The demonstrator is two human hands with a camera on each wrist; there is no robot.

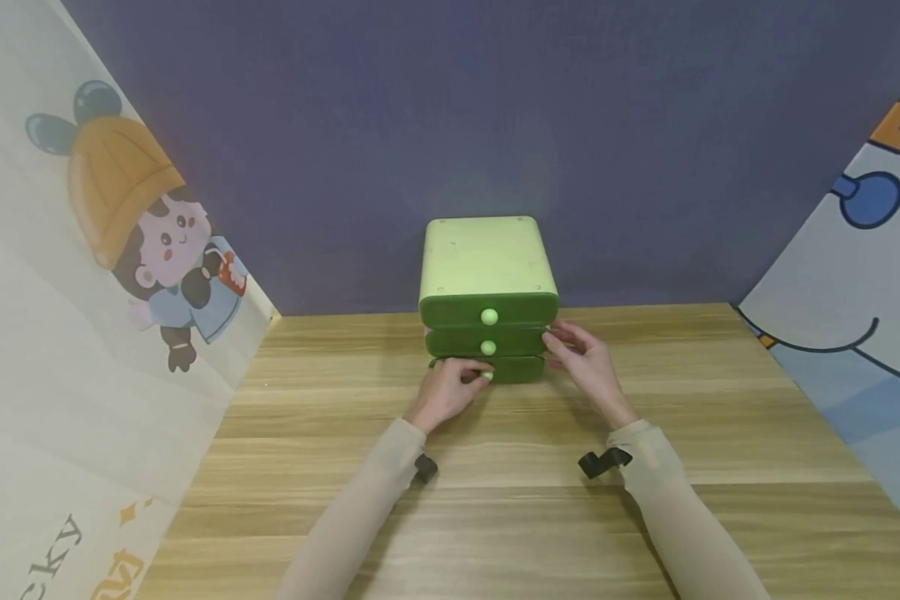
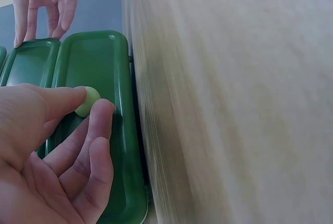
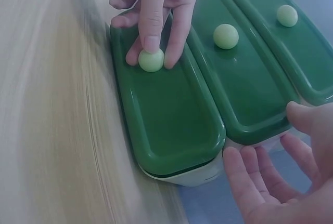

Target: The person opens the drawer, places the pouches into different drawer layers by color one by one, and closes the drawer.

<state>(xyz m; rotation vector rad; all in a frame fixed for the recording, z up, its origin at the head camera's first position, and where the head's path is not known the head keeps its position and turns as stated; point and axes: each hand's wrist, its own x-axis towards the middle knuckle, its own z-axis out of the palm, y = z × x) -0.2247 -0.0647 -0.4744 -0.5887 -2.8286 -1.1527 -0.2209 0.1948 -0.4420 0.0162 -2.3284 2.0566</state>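
Observation:
A small cabinet with a pale yellow-green top (image 1: 487, 254) has three dark green drawers, one above another, each with a round light green knob. My left hand (image 1: 447, 389) pinches the knob (image 3: 151, 62) of the bottom drawer (image 1: 521, 371) between thumb and fingers. At the cabinet's right side is my right hand (image 1: 587, 367). Its thumb touches the front edge of the middle drawer (image 3: 244, 89), while the other fingers stretch loosely along the side. The top drawer (image 1: 450, 312) and its knob (image 1: 489, 317) are untouched.
The cabinet stands on a wood-grain table (image 1: 495, 517) near a dark blue back wall (image 1: 330, 150). Side panels with cartoon prints rise at left (image 1: 22, 333) and right (image 1: 832, 275). A black strap (image 1: 605, 462) is at the right wrist.

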